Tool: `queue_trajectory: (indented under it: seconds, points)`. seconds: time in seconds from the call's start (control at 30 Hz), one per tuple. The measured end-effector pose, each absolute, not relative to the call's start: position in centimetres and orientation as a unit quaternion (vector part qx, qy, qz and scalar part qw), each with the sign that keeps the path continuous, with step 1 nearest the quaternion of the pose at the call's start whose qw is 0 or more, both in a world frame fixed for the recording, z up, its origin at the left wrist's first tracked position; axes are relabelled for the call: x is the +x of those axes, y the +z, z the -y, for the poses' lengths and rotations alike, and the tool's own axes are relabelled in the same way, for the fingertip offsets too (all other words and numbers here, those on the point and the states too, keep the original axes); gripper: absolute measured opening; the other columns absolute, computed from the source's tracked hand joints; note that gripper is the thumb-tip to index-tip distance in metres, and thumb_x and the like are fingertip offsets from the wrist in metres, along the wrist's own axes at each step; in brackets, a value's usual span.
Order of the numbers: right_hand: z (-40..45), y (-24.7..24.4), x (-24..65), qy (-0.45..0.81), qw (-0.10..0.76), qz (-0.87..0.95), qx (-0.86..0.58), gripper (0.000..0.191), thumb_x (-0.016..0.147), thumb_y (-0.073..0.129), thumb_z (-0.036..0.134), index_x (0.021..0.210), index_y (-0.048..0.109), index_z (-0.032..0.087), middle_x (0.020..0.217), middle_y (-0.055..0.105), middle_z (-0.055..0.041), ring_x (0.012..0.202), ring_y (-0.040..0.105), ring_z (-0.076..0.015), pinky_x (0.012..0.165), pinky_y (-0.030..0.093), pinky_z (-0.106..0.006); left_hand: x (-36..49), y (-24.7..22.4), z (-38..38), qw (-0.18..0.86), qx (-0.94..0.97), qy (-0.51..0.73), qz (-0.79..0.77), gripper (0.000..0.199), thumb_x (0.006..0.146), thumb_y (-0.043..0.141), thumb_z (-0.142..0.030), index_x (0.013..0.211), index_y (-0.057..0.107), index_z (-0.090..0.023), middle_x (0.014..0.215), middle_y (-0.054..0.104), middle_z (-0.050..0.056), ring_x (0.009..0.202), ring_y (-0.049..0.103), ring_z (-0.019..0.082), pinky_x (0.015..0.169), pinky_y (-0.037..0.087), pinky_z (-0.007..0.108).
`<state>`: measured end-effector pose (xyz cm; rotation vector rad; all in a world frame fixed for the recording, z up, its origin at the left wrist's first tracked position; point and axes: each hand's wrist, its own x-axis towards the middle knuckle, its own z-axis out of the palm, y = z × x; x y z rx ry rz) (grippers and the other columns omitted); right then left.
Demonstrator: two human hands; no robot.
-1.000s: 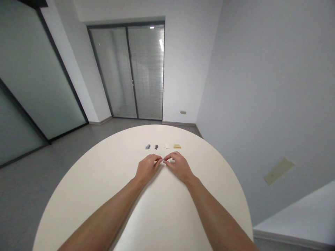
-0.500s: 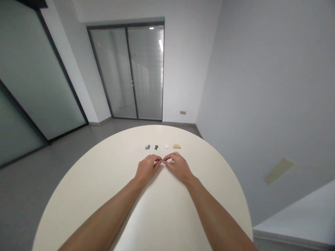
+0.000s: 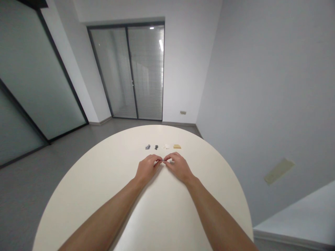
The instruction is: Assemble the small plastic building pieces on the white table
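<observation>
Over the middle of the round white table, my left hand and my right hand meet fingertip to fingertip. Both are closed in a pinch on one tiny greyish piece, too small to name and mostly covered by the fingers. Just beyond the hands lies a row of small groups: grey pieces at the left, dark grey pieces beside them, white pieces that barely stand out from the tabletop, and yellow-tan strips at the right.
The table's curved far edge lies past the row of pieces. A grey-white wall runs close along the right side. Glass doors with dark frames stand behind, and frosted glass panels are at the left.
Almost nothing differs. Both hands keep their pinch at the same spot, with at most a very slight shift at the fingertips.
</observation>
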<state>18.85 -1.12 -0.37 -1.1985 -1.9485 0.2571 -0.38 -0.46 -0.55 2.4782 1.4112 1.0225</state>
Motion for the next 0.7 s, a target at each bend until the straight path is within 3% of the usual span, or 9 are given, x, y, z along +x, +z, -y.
queue_trajectory:
  seconds: [0.7]
  points:
    - [0.62,-0.79,19.09,0.097,0.428,0.769,-0.464,0.008,0.088,0.067,0.029,0.095,0.069,0.026,0.097,0.07,-0.0023,0.099,0.063,-0.0181,0.091,0.049,-0.035,-0.25,-0.37,0.67,0.058,0.811,0.328,-0.481,0.021,0.095,0.052,-0.034,0.104,0.07,-0.026,0.1,0.073,0.001,0.094,0.065,0.017,0.08,0.052,0.028]
